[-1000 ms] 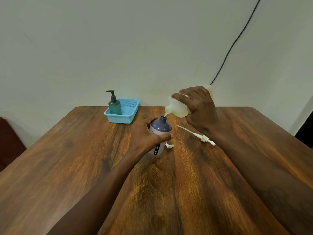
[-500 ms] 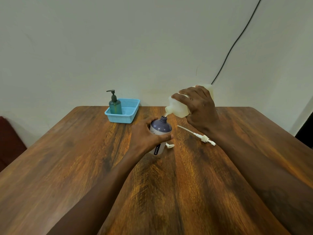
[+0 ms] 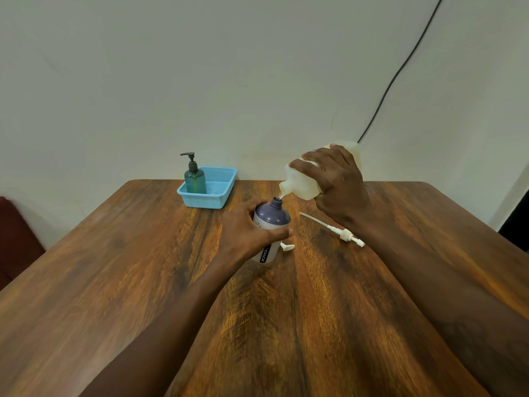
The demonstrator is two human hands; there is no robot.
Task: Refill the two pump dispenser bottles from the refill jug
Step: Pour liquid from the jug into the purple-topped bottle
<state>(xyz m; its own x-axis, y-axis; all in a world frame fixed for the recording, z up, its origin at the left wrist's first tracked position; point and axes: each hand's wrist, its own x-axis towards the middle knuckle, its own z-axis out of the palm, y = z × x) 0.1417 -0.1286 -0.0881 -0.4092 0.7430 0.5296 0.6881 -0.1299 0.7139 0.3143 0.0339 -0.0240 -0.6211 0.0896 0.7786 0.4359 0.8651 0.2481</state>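
Fingers point(image 3: 307, 165) round tilted jug point(image 3: 300, 185) (right hand point(image 3: 342, 190))

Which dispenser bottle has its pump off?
The purple-topped bottle held by the left hand, neck open under the jug spout. The green bottle in the blue basket has its pump on.

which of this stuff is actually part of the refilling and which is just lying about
In the job: refill jug in right hand, purple bottle in left hand, loose white pump, green pump bottle.
Lying about: blue basket, black cable on wall.
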